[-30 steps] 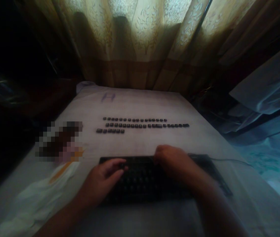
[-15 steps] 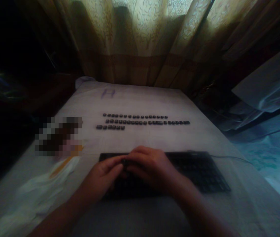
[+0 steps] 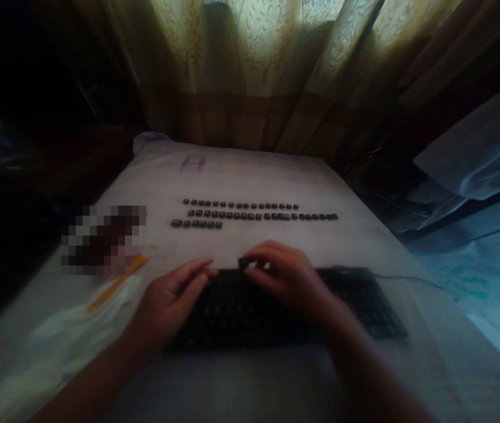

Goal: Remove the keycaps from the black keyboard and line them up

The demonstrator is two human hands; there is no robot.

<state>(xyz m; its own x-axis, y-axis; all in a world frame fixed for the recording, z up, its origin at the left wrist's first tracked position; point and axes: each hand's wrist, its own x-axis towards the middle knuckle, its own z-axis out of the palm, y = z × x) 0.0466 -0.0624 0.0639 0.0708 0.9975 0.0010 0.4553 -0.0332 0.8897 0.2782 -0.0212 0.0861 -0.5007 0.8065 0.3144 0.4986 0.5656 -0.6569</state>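
Note:
Between the thumb and fingers of my right hand [image 3: 282, 273] is a small black keycap [image 3: 244, 264], held above the back edge of the keyboard. The black keyboard [image 3: 232, 320] lies flat under both hands, its middle partly covered by my right hand. My left hand [image 3: 174, 296] hovers over the keyboard's left end, fingers stretched forward and apart from the thumb, with nothing seen in it. Beyond the keyboard, loose keycaps [image 3: 236, 215] lie in three rows on the pale cloth; the nearest row [image 3: 203, 224] is the shortest.
A cable [image 3: 408, 278] runs from the keyboard's back toward the right table edge. On the left lie a crumpled pale plastic bag [image 3: 69, 335], an orange strip [image 3: 115, 285] and a blurred-out item [image 3: 104, 241]. The cloth-covered table [image 3: 258, 170] reaches back to a patterned curtain [image 3: 262, 76].
My hands have come apart. The right hand has moved forward and slightly right with the keycap; my left hand has drawn back to the left, its fingers opened.

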